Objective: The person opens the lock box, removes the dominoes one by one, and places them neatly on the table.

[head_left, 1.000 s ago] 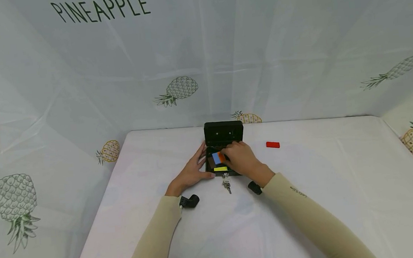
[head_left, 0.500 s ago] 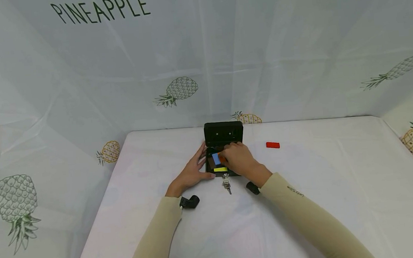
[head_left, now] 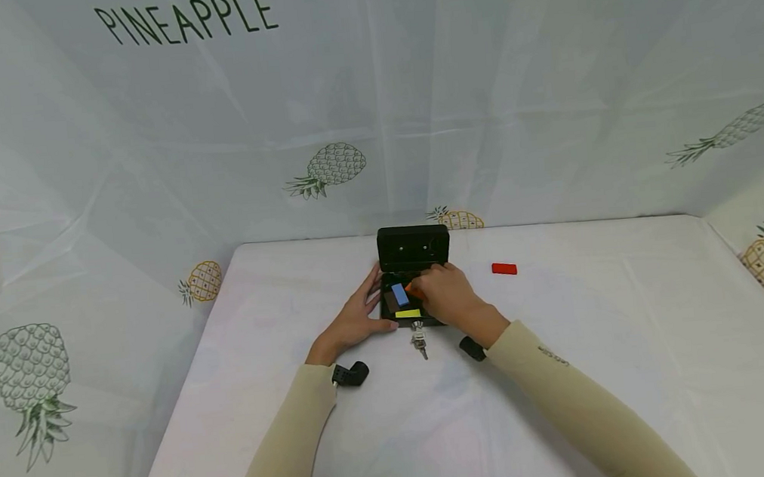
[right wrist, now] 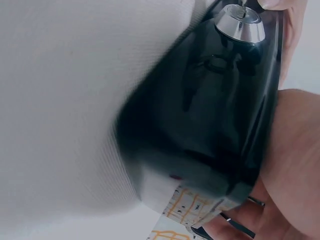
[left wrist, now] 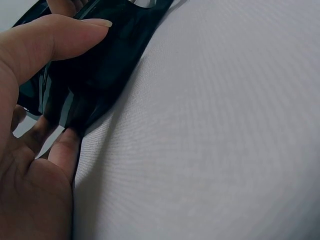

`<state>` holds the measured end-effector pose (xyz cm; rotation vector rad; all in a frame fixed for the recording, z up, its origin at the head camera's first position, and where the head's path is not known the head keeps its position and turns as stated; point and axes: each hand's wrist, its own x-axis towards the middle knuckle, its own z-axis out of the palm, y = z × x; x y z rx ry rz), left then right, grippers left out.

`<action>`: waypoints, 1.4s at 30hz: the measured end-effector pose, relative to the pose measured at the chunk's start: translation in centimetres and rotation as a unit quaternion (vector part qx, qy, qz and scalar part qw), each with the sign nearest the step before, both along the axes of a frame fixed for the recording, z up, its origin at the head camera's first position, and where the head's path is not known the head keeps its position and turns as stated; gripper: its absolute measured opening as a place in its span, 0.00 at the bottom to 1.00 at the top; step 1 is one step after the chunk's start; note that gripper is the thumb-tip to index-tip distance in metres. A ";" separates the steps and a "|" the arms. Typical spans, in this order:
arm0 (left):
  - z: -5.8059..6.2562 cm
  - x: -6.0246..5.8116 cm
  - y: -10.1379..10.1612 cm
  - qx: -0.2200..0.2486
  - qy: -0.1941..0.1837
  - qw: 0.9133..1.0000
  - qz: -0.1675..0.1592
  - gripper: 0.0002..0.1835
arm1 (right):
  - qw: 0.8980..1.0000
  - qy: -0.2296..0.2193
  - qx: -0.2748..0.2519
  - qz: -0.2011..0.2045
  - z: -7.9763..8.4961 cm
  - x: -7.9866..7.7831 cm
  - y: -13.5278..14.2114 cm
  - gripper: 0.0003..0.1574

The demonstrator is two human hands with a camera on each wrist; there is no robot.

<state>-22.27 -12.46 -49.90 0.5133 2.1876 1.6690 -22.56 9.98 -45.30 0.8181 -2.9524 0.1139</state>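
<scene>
At open black lockbox (head_left: 415, 258) — right hand (head_left: 451, 291) curls fingers, pinching orange block (head_left: 411, 290) inside rim; lifted or not, can't tell. Left hand (head_left: 353, 319), fingers spread nearly straight, braces left wall. Block likely light, stiff, maybe slick — hold by opposite edges, clear of blue block (head_left: 400, 294).

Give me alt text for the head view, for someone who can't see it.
A person's right-hand grip pinches an orange piece over an open black box holding a blue block and yellow block; the left-hand grip touches the box's left side. Keys show in front; a red block lies right.
</scene>
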 end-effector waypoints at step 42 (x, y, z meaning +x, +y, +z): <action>-0.1 -0.1 -0.1 0.004 -0.004 1.000 -0.008 0.66 | 0.981 0.122 -0.150 -0.028 1.1 2.2 9.1 0.20</action>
